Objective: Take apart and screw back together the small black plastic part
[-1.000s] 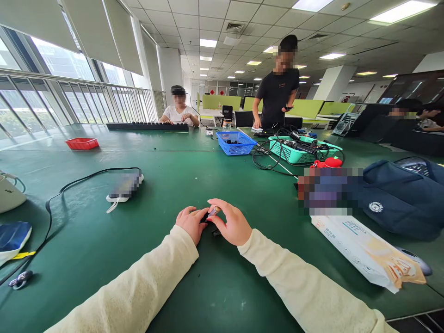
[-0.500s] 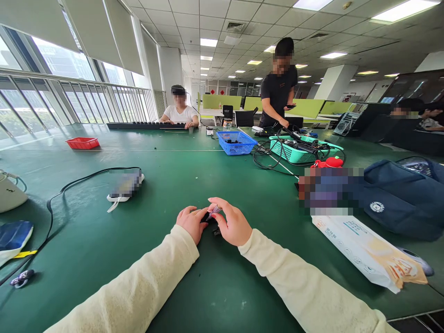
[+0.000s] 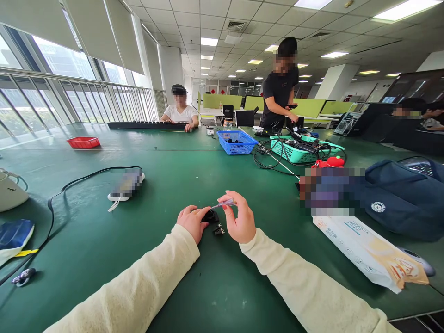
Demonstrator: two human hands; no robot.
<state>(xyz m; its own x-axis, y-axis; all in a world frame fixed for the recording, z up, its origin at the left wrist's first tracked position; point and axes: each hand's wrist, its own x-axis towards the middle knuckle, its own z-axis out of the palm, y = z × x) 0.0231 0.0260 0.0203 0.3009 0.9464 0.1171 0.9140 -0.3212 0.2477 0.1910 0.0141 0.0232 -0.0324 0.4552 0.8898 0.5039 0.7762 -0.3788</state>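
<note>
My left hand [image 3: 191,223] rests on the table with its fingers closed on a small black part [image 3: 211,216], which they partly cover. Between the thumb and fingers of my right hand [image 3: 241,222] is a small screwdriver [image 3: 226,202] with a clear, purplish handle. Its thin shaft points left, the tip near the top of the black part; whether they touch I cannot tell. A second small black piece [image 3: 218,230] with light metal bits lies on the green table [image 3: 215,282], just below the held part and between my hands.
A blue basket [image 3: 237,147] and a teal basket [image 3: 294,155] heaped with cables stand further back. A red tray [image 3: 83,142] and a phone-like device [image 3: 126,185] are on the left. To the right lie a white packet [image 3: 360,249] and a navy bag [image 3: 398,199]. Two people [image 3: 280,92] are across the table.
My right hand has shifted slightly right and turned the screwdriver from steep to nearly level, uncovering the black parts. My left hand stays put. The standing person's hand has risen from the cables.
</note>
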